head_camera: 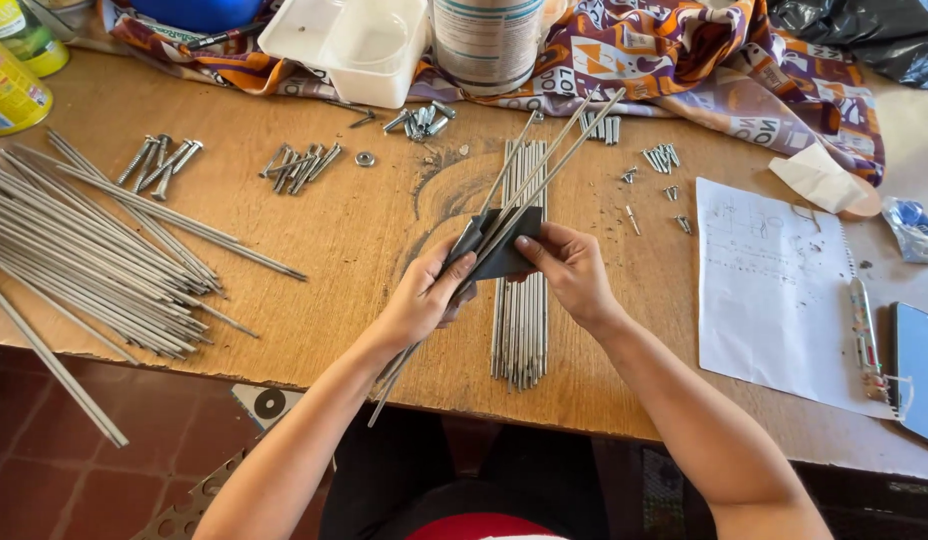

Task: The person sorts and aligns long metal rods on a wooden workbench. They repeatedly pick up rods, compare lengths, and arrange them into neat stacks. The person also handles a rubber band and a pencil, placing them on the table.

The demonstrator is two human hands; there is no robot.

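My left hand (424, 297) grips a few thin metal rods (544, 165) that slant up to the right, their lower ends sticking out below my wrist. My right hand (572, 268) pinches a dark folded sheet (506, 245) wrapped around those rods. Beneath both hands, a neat bundle of straight rods (521, 335) lies on the wooden table (354, 230), pointing away from me.
A large loose pile of rods (94, 255) fans over the table's left edge. Groups of screws and bolts (300, 165) lie behind. A paper sheet (769, 290), pen (865, 325) and dark notebook (920, 368) sit right. A plastic box (349, 45), can (487, 40) and patterned cloth (684, 60) line the back.
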